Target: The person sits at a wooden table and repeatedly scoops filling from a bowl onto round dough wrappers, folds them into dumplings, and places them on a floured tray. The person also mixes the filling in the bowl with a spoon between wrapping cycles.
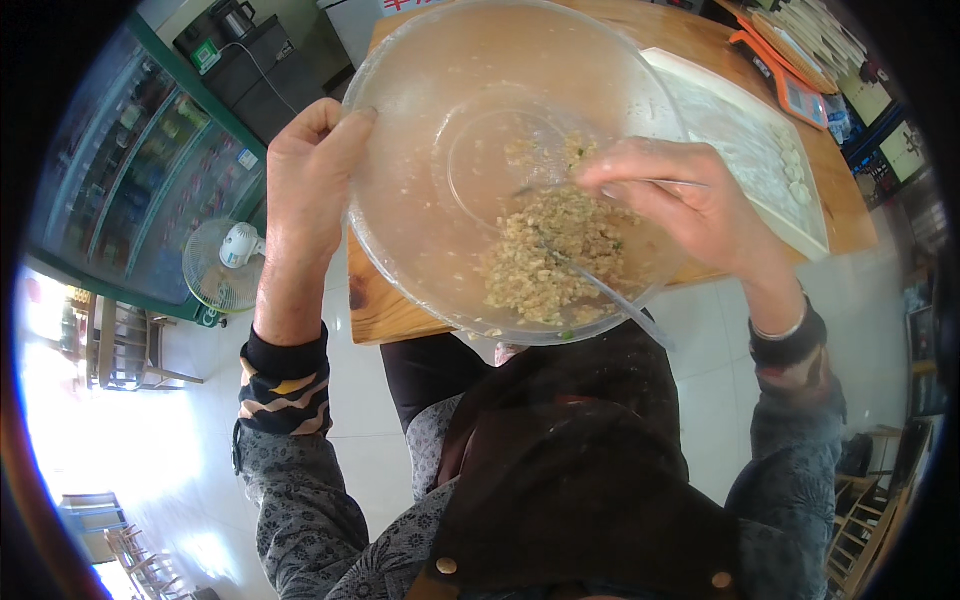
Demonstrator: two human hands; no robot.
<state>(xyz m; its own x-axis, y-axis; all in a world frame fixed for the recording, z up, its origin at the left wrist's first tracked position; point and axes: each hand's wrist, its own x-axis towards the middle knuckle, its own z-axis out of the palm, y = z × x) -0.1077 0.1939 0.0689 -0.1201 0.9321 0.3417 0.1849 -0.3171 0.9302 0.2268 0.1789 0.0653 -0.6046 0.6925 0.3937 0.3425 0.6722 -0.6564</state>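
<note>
My left hand [311,172] grips the left rim of a large translucent plastic basin [401,157], thumb on the inside. The basin is tilted toward me, and its lower rim overhangs the table edge. Chopped, pale filling with green bits [559,255] is heaped in its lower right part. Over this heap, my right hand [675,187] pinches a thin metal utensil [541,186]; its tip reaches the basin's inner surface, and its exact kind is unclear. A metal spoon [619,300] rests in the filling, its handle crossing the lower right rim.
The wooden table [397,304] bears a white floured tray [750,150] with several small dumplings [795,176] along its right side. An orange digital scale [799,97] stands behind it. To the left are a fan [221,262] and a glass-door refrigerator [142,157].
</note>
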